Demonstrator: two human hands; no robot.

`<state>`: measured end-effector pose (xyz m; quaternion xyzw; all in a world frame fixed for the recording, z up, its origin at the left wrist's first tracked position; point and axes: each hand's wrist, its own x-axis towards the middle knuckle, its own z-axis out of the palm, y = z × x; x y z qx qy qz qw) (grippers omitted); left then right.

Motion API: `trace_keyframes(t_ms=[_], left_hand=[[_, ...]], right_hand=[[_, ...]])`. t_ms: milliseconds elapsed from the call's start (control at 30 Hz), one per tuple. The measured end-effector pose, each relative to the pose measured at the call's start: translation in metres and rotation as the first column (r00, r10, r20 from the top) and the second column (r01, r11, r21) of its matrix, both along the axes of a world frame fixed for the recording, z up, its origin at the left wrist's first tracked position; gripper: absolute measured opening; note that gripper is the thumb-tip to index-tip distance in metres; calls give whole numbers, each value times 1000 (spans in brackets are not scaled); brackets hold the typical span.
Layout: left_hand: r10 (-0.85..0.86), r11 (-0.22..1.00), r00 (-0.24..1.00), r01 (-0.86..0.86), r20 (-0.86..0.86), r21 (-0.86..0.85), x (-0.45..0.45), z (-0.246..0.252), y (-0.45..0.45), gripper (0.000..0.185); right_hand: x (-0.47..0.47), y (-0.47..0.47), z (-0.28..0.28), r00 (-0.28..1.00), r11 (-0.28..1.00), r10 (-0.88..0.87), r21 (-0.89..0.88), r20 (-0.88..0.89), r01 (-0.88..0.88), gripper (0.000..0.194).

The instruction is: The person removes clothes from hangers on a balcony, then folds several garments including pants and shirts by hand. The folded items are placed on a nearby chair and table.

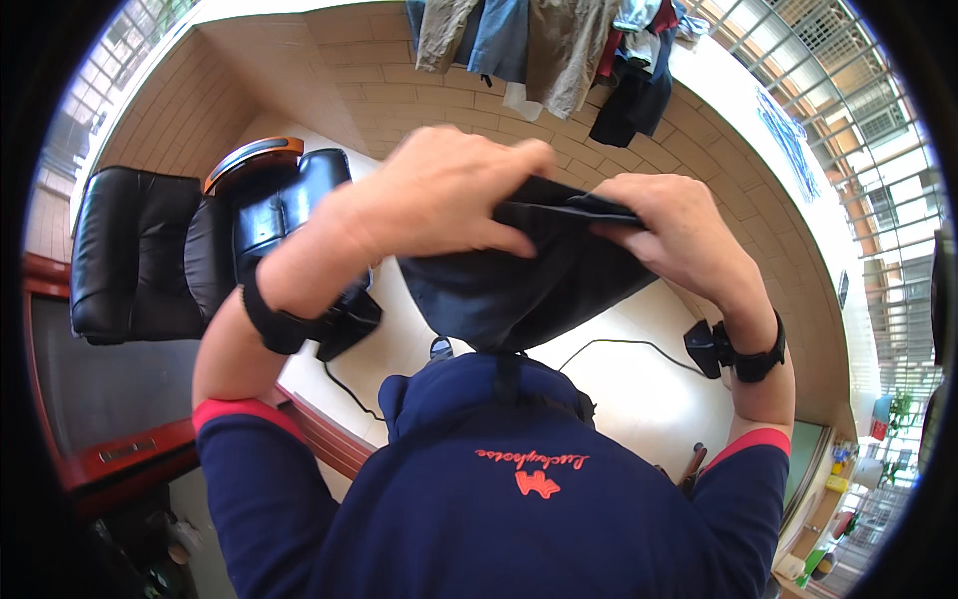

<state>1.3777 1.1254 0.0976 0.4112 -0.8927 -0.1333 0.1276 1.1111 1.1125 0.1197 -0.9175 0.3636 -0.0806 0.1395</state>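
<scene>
A dark cloth garment [524,277] hangs in front of my chest, its folded upper edge level with my hands. My right hand [666,217] pinches that edge between thumb and fingers. On the garment's other side, my left hand [449,198] is blurred, with its thumb and forefinger spread around the cloth edge. Its remaining fingers are hidden, so its hold cannot be told. Black straps with box-shaped devices sit on both wrists, the left device [350,326] and the right device [702,350].
A black leather armchair [135,254] with a wooden armrest stands at left, near a red-framed cabinet [97,389]. Clothes [516,45] hang along the tiled wall [434,97] ahead. A cable [636,343] crosses the pale floor [636,404]. Window bars [861,112] run along the right.
</scene>
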Motion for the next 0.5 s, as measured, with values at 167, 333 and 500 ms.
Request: trace_keyframes(t_ms=[167, 333, 500], left_hand=[[149, 957, 983, -115, 110, -266, 65, 17, 3, 27], [209, 680, 922, -377, -327, -629, 72, 25, -14, 39], [248, 563, 726, -647, -641, -514, 103, -35, -11, 34]], right_hand=[[-10, 3, 21, 998, 996, 11, 89, 70, -17, 17], [3, -3, 37, 973, 830, -98, 557, 209, -36, 24], [33, -48, 14, 813, 689, -408, 725, 415, -24, 41]])
